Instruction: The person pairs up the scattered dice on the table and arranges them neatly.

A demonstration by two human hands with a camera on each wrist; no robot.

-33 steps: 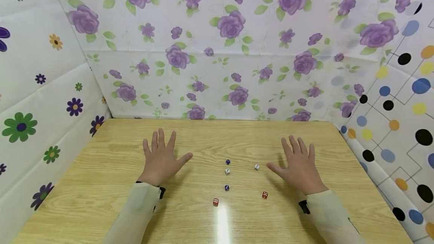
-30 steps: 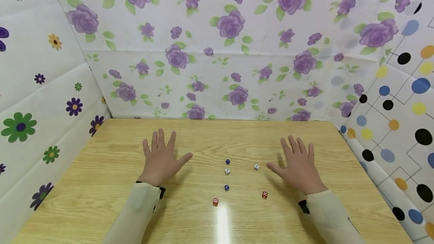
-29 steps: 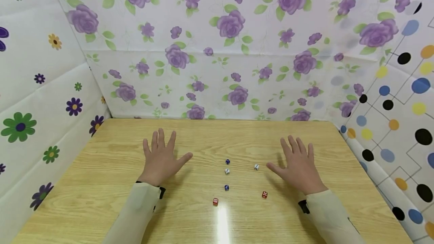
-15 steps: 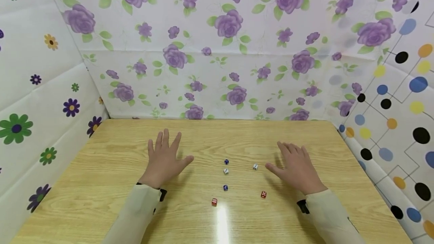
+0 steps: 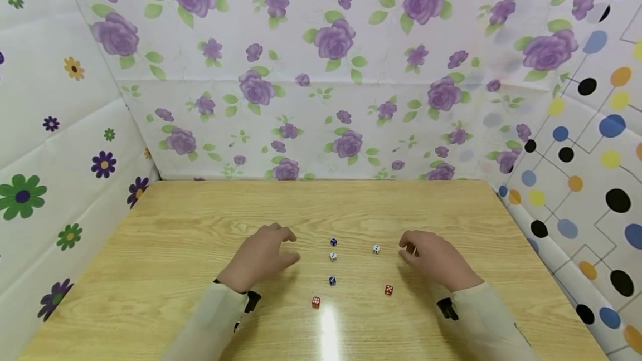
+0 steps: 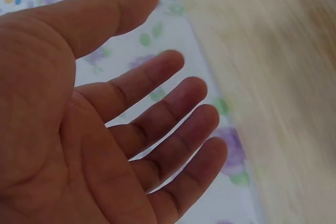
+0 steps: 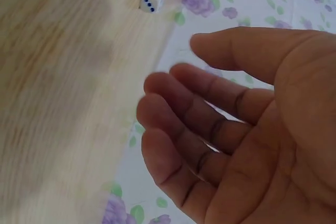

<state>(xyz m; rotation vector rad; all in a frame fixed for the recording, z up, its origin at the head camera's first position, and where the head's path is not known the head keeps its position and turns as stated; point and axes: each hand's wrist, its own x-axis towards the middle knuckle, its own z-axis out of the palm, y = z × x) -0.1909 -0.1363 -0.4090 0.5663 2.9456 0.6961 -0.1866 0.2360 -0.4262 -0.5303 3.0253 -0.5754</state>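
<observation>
Small dice lie scattered on the wooden table. In the head view a blue die (image 5: 333, 242) and a white die (image 5: 333, 256) sit close together, with a second blue die (image 5: 332, 281) nearer me. One red die (image 5: 316, 302) lies at the front; another red die (image 5: 388, 289) is to the right. My left hand (image 5: 262, 258) hovers left of them, fingers loosely bent and nothing in it. My right hand (image 5: 435, 258), also holding nothing, hangs with curved fingers just right of the other white die (image 5: 376, 249). The right wrist view shows that white die (image 7: 151, 2) apart from the fingers.
The wooden table (image 5: 200, 210) ends at a back wall of purple-rose cloth (image 5: 301, 99). A flower-print cloth (image 5: 50, 155) stands at the left, a dotted cloth (image 5: 592, 183) at the right. Light glares off the table near the front.
Both hands have gone from spread fingers to loosely bent ones. The left hand has moved right, towards the dice, and the right hand has turned inward. The dice lie as before.
</observation>
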